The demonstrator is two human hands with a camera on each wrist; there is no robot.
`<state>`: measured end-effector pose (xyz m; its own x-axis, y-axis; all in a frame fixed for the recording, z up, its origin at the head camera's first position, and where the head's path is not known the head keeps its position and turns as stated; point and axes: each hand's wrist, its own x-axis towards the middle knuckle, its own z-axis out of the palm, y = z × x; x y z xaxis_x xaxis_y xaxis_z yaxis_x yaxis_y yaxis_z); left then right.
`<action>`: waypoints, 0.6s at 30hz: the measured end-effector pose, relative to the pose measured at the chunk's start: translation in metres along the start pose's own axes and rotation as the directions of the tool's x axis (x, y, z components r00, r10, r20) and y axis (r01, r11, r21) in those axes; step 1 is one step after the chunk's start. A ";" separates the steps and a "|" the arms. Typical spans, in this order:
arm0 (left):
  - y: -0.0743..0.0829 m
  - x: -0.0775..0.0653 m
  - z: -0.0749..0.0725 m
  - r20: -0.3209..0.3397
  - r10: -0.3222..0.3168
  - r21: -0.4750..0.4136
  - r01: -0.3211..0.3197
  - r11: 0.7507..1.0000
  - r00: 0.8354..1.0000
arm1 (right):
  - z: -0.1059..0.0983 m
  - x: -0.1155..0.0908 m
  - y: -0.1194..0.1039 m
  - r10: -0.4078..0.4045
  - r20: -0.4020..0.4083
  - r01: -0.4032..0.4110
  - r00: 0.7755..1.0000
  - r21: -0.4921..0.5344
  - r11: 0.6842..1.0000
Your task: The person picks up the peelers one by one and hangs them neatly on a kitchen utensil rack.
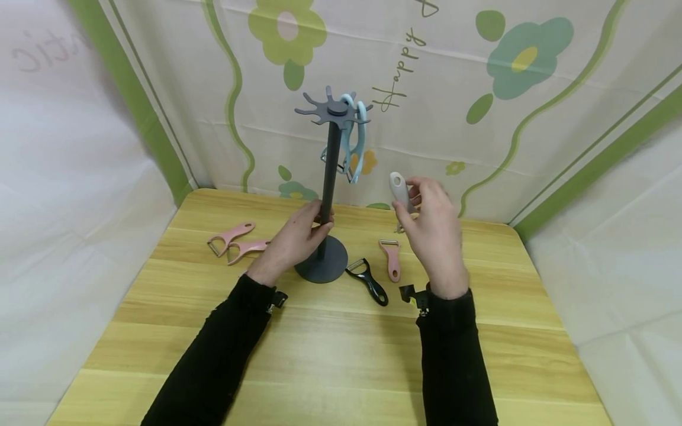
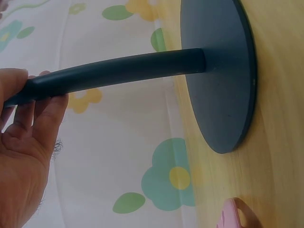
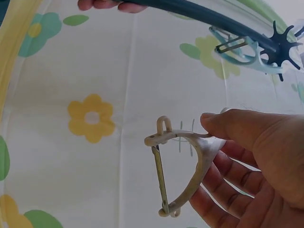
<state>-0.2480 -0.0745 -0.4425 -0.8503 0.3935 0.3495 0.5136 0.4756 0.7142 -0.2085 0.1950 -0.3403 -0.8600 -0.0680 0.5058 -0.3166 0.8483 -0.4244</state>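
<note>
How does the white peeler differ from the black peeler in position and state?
The white peeler is held up by the right hand, while the black peeler lies on the table. The white peeler points its blade end downward; the black peeler lies flat, its handle end nearer the person. Both have a handle hole.

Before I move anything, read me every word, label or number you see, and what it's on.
"Happy": on the flowered back curtain, running sideways.
Partial letter beyond it, cut off at the picture's edge: unreadable.
Faint, reversed lettering on the white left curtain: too faded to read.
Peelers and stand: none I can make out.
</note>
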 end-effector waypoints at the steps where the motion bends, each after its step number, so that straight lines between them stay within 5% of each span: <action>1: 0.000 0.000 0.000 0.000 0.000 -0.002 0.000 1.000 1.000 | -0.001 0.000 -0.002 -0.006 -0.003 0.006 1.000 0.001 1.000; 18: 0.001 0.000 0.000 -0.002 -0.001 -0.001 0.001 1.000 1.000 | -0.008 0.002 -0.035 -0.062 -0.064 0.066 0.996 0.058 0.996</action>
<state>-0.2478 -0.0740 -0.4421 -0.8510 0.3915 0.3501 0.5127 0.4748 0.7153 -0.1957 0.1691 -0.3183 -0.8114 -0.0873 0.5780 -0.3953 0.8102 -0.4327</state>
